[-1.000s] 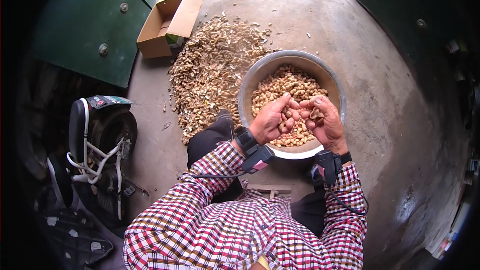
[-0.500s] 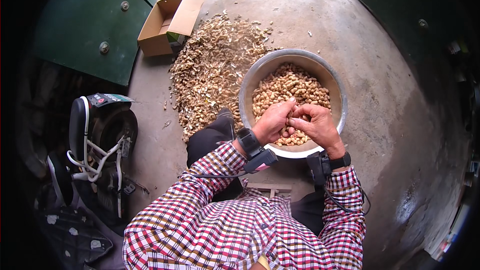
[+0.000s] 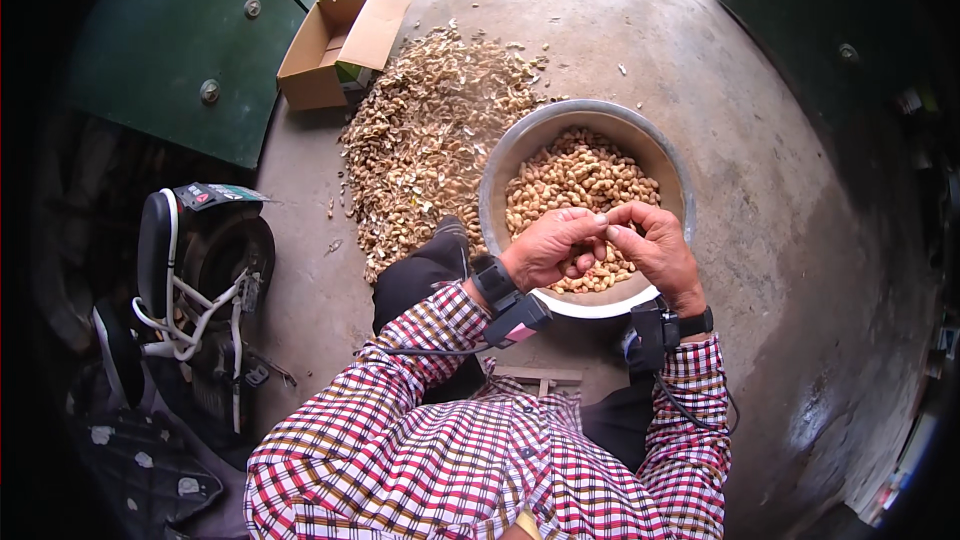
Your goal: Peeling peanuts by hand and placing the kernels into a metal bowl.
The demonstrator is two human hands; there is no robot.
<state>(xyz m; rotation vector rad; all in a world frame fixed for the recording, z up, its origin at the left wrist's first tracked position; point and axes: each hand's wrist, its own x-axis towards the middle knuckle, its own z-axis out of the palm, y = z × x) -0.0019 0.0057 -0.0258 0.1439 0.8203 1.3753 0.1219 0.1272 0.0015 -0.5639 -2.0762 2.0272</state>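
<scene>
A wide metal basin (image 3: 674, 155) holds a heap of unshelled peanuts (image 3: 585, 172) in front of me. Over its near side my left hand (image 3: 552, 248) is closed, its fingers curled in and its thumb pointing right. My right hand (image 3: 660, 252) meets it there, thumb and forefinger pinched together against the left thumb tip. Whatever lies between the fingertips is too small or too hidden to make out. Both wrists carry black straps with small dark devices and cables.
Left of the basin a broad pile of peanut shells (image 3: 430, 130) spreads over the concrete floor (image 3: 760, 190). Behind it stands an open cardboard box (image 3: 370, 28). A white-framed machine with a black seat (image 3: 155, 250) is at the left, below a green door (image 3: 180, 50). My dark shoe (image 3: 450, 235) touches the shells.
My right hand has shifted slightly right and turned, so the hands, overlapped before, now meet only at the fingertips. The left hand has barely moved.
</scene>
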